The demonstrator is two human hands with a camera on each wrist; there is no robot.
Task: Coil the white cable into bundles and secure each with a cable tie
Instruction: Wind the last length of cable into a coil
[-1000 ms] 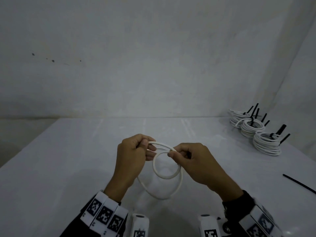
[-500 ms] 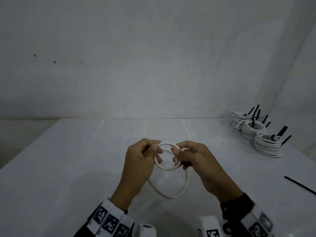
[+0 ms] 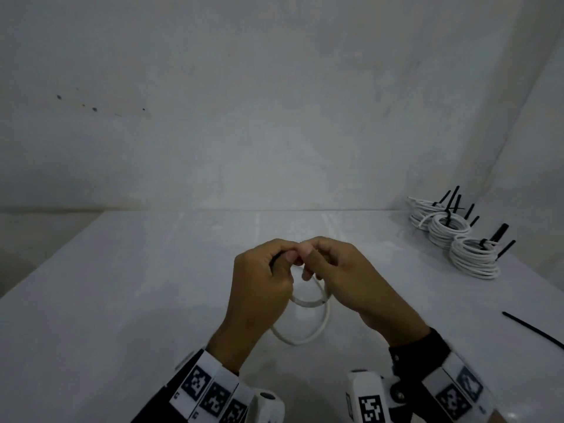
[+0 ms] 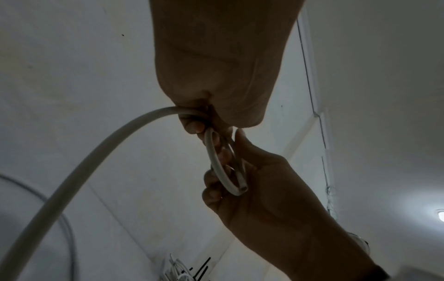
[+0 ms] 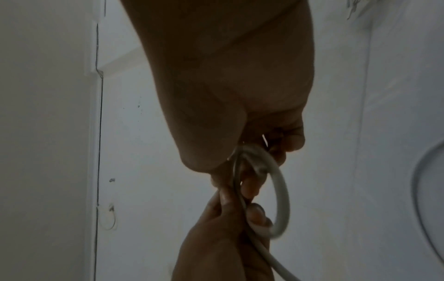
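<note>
A white cable [image 3: 307, 303] hangs in two small loops between my hands, just above the white table [image 3: 122, 300]. My left hand [image 3: 288, 258] pinches the top of the loops, thumb over curled fingers. My right hand [image 3: 309, 254] pinches the same spot from the right, thumbs touching. In the left wrist view the cable [image 4: 108, 144] arcs out from my left hand [image 4: 199, 125], and its cut end [image 4: 242, 189] lies against the right hand [image 4: 264, 199]. In the right wrist view the loop [image 5: 281, 190] curves between the right hand [image 5: 252, 152] and left hand [image 5: 216, 237].
Several finished white bundles [image 3: 473, 257] with black ties sticking up sit at the table's back right corner, near the wall. A loose black cable tie [image 3: 531, 328] lies at the right edge.
My hands have come together until the thumbs meet. The upper loop has tightened and now mostly hides behind the fingers.
</note>
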